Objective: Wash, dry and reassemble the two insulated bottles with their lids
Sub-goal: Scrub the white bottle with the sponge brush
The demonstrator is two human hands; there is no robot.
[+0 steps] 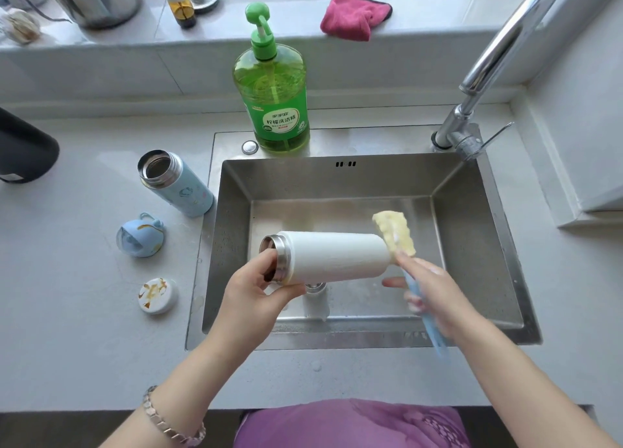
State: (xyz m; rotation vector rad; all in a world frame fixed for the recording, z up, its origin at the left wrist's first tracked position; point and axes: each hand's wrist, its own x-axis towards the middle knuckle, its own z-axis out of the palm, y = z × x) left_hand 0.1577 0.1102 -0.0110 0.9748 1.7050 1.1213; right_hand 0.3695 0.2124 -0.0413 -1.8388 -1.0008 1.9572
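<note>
Over the steel sink (472, 191) a white insulated bottle (337, 257) lies on its side, open steel mouth to the left. My left hand (259, 296) grips it at the neck. My right hand (435, 292) holds the blue handle of a sponge brush (396, 231), whose yellow sponge head touches the bottle's base. A light blue bottle (175, 182) stands open on the counter left of the sink. In front of it are a blue domed lid (140, 235) and a white lid with gold marks (156, 296).
A green dish soap pump bottle (273, 90) stands on the sink's back rim. The faucet (488, 66) rises at the back right. A pink cloth (354, 15) lies on the windowsill, along with a small bottle (180, 2) and metal pots. A dark object (23, 150) sits at the far left.
</note>
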